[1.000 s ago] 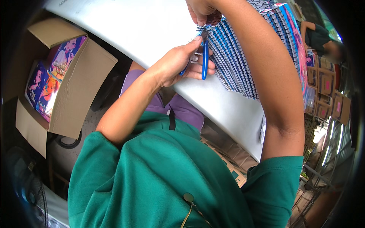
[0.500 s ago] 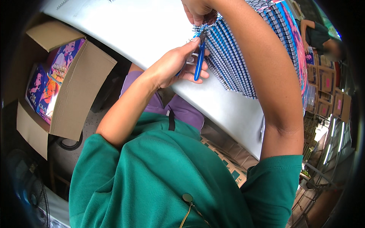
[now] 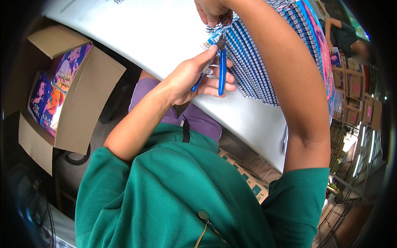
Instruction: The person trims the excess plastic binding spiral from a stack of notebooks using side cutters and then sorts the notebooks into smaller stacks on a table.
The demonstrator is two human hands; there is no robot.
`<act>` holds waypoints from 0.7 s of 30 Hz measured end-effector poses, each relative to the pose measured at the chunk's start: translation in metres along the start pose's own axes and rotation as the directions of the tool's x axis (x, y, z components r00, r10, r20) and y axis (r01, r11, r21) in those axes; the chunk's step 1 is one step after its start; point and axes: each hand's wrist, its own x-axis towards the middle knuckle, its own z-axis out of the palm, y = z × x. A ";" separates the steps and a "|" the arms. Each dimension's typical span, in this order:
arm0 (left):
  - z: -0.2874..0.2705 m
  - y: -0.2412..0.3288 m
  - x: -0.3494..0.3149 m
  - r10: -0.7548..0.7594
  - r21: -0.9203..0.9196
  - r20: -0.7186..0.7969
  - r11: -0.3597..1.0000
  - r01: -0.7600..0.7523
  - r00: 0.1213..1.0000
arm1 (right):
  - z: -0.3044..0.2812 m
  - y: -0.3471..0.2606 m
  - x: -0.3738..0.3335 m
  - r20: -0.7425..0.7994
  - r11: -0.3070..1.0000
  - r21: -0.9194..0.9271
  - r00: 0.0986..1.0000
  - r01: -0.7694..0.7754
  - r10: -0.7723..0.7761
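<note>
My left hand [image 3: 194, 74] holds a pair of blue-handled wire cutters [image 3: 222, 68], its handles spread and its dark jaws pointing at the near-left end of a stack of wire-bound books [image 3: 252, 53]. Black and silver binding wires run in close rows along the stack, with blue and pink cover edges showing. Just beyond the jaws, my right hand [image 3: 213, 10] is closed, fingertips down, around dark wire [image 3: 226, 18] at the books' corner. Part of that hand is cut off by the upper edge, and my right forearm covers some of the stack.
The books lie on a white table [image 3: 136, 37]. At left stands an open cardboard box [image 3: 89, 99] holding colourful printed books [image 3: 56, 93]. A fan [image 3: 37, 215] is at lower left. Another person [image 3: 345, 37] and stacked cartons [image 3: 353, 95] are at far right.
My left hand has shifted slightly right and toward me with the wire cutters, whose handles now stand wider apart. My right hand has moved a little left.
</note>
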 end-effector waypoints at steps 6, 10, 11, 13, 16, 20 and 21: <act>-0.005 -0.001 0.007 0.011 -0.040 -0.001 0.999 -0.011 1.000 | 0.000 0.001 -0.001 -0.018 0.996 -0.010 0.996 0.086 -0.086; -0.006 -0.005 0.000 0.048 0.031 -0.002 0.998 -0.048 0.999 | -0.002 0.000 -0.013 -0.073 0.996 0.001 0.994 0.087 -0.087; -0.003 -0.004 -0.002 0.052 0.057 -0.008 0.997 -0.052 0.999 | -0.001 0.001 -0.008 -0.052 0.998 0.012 0.997 0.064 -0.063; 0.001 0.001 -0.002 0.045 0.052 -0.015 0.998 -0.044 0.999 | 0.000 0.001 0.001 -0.010 0.999 0.027 1.000 0.020 -0.019; 0.007 0.010 0.002 0.027 0.008 -0.029 1.000 -0.027 0.999 | -0.001 0.000 -0.004 -0.067 0.999 -0.029 0.997 0.044 -0.046; -0.001 0.012 0.003 0.039 0.043 0.021 0.998 -0.040 0.999 | -0.002 -0.001 -0.008 -0.076 0.997 -0.067 0.996 0.045 -0.050; -0.001 0.008 -0.001 0.046 0.070 0.001 0.997 -0.046 0.999 | -0.002 -0.002 -0.011 -0.082 0.993 -0.109 0.995 0.050 -0.059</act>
